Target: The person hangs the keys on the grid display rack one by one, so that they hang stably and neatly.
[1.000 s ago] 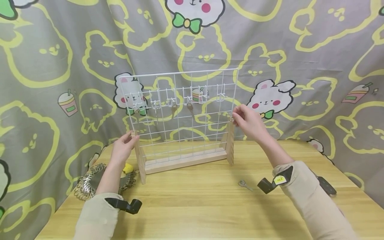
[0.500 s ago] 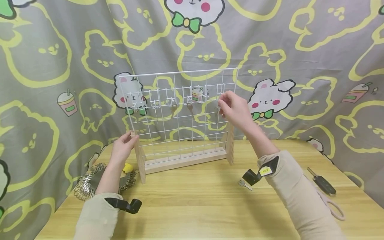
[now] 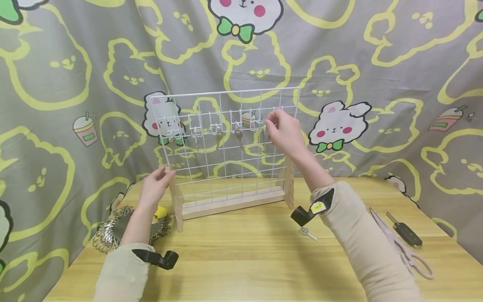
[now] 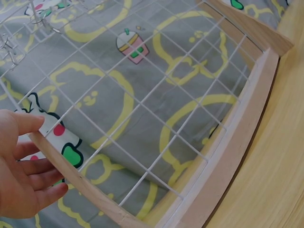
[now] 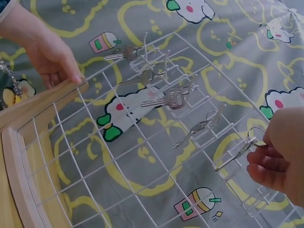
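Note:
A white wire grid rack with a wooden base (image 3: 234, 204) stands on the table. My left hand (image 3: 154, 186) grips the top of its left wooden upright (image 4: 71, 173), thumb on the near side and fingers behind. My right hand (image 3: 286, 131) pinches a split ring (image 5: 257, 135) between thumb and fingers, with a silver key (image 5: 235, 156) dangling from it. That ring is close to one of the white hooks, right of the hanging keys. Several keys, such as a square-headed key (image 5: 174, 99) and a key beside it (image 5: 198, 127), hang on hooks to the left.
A loose key (image 3: 309, 234) lies on the wooden table (image 3: 241, 260) in front of the rack. Pale scissors (image 3: 405, 250) and a black car key (image 3: 407, 233) lie at the right. Behind my left forearm is a bunch of metal rings (image 3: 105, 233) with a yellow piece (image 3: 161, 211).
My right hand has moved left and up from the rack's right edge to the hooks, carrying the key. The scissors have come into fuller view. My left hand has stayed in place.

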The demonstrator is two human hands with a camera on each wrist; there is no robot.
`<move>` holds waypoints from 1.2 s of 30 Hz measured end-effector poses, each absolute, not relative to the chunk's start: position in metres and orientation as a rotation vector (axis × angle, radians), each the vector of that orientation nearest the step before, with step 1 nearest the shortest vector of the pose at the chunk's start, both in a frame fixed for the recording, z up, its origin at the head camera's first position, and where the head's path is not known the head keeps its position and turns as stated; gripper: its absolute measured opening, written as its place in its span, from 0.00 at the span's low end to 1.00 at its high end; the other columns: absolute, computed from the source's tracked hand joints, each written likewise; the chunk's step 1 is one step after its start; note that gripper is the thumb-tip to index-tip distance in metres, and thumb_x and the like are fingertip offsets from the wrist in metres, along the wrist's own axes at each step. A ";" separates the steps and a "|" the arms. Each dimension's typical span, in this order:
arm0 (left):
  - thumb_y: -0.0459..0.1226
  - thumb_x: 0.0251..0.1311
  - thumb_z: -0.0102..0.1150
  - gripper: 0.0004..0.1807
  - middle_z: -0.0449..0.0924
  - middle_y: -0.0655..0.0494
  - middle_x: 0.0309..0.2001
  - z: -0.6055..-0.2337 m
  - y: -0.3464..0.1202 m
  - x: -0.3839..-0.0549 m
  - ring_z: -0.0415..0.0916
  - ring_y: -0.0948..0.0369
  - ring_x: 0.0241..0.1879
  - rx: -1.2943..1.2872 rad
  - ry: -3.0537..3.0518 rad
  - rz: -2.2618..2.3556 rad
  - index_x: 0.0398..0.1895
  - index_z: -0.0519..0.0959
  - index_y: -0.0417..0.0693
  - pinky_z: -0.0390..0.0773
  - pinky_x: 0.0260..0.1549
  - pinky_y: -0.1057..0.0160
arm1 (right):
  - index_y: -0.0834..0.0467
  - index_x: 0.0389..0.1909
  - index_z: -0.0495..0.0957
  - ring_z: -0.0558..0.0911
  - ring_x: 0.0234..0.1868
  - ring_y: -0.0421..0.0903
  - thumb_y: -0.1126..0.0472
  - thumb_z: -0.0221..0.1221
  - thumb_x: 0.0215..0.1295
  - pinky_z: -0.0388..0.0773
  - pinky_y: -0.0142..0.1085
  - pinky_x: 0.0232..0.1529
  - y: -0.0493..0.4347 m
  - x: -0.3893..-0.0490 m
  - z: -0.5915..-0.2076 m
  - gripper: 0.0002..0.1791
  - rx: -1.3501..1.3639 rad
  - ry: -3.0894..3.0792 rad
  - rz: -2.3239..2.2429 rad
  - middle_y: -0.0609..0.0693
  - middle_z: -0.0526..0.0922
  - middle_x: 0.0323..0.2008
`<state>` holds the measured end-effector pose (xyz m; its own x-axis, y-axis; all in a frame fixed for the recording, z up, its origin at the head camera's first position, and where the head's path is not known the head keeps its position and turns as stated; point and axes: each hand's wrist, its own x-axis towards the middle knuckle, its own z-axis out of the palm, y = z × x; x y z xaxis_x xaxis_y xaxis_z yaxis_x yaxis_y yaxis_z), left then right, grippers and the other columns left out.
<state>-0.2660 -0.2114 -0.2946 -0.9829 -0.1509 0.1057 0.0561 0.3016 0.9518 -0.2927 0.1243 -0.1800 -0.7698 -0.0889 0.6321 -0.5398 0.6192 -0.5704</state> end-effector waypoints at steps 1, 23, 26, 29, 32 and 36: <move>0.47 0.67 0.48 0.37 0.48 0.38 0.70 -0.295 -0.211 -0.266 0.48 0.46 0.68 0.088 -2.386 -1.760 0.73 0.46 0.45 0.53 0.65 0.50 | 0.65 0.39 0.73 0.80 0.25 0.48 0.64 0.51 0.67 0.77 0.33 0.26 0.123 -0.293 -0.180 0.07 0.487 -2.283 1.045 0.55 0.78 0.32; 0.48 0.66 0.48 0.38 0.49 0.38 0.70 -0.297 -0.213 -0.266 0.49 0.46 0.68 0.083 -2.385 -1.761 0.73 0.46 0.46 0.53 0.65 0.49 | 0.65 0.39 0.77 0.82 0.27 0.47 0.65 0.54 0.64 0.79 0.33 0.26 0.118 -0.301 -0.188 0.08 0.419 -2.308 1.031 0.56 0.82 0.33; 0.48 0.67 0.48 0.37 0.49 0.38 0.70 -0.296 -0.213 -0.266 0.49 0.46 0.68 0.077 -2.383 -1.766 0.73 0.45 0.46 0.53 0.65 0.49 | 0.65 0.40 0.77 0.81 0.25 0.47 0.65 0.54 0.64 0.79 0.32 0.25 0.119 -0.299 -0.190 0.08 0.425 -2.310 1.054 0.56 0.82 0.33; 0.47 0.67 0.48 0.37 0.49 0.38 0.69 -0.296 -0.213 -0.267 0.50 0.46 0.67 0.078 -2.382 -1.766 0.73 0.45 0.46 0.54 0.65 0.49 | 0.65 0.40 0.76 0.81 0.25 0.47 0.66 0.53 0.64 0.79 0.32 0.25 0.122 -0.296 -0.194 0.08 0.434 -2.320 1.065 0.56 0.82 0.33; 0.47 0.67 0.48 0.37 0.50 0.38 0.69 -0.296 -0.213 -0.267 0.50 0.45 0.67 0.075 -2.381 -1.761 0.73 0.46 0.46 0.54 0.65 0.49 | 0.65 0.41 0.76 0.80 0.25 0.47 0.66 0.52 0.64 0.78 0.32 0.25 0.127 -0.293 -0.199 0.08 0.437 -2.339 1.080 0.56 0.81 0.33; 0.49 0.66 0.49 0.38 0.49 0.38 0.69 -0.296 -0.214 -0.267 0.50 0.45 0.67 0.076 -2.382 -1.757 0.73 0.46 0.46 0.54 0.64 0.49 | 0.66 0.42 0.76 0.80 0.27 0.48 0.66 0.53 0.63 0.79 0.34 0.26 0.135 -0.286 -0.209 0.09 0.466 -2.368 1.102 0.56 0.81 0.33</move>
<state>-0.2672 -0.2140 -0.2965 -0.9824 -0.1479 0.1143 0.0655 0.3003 0.9516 -0.2860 0.1355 -0.2088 -0.8252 -0.1003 0.5559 -0.4899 0.6170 -0.6159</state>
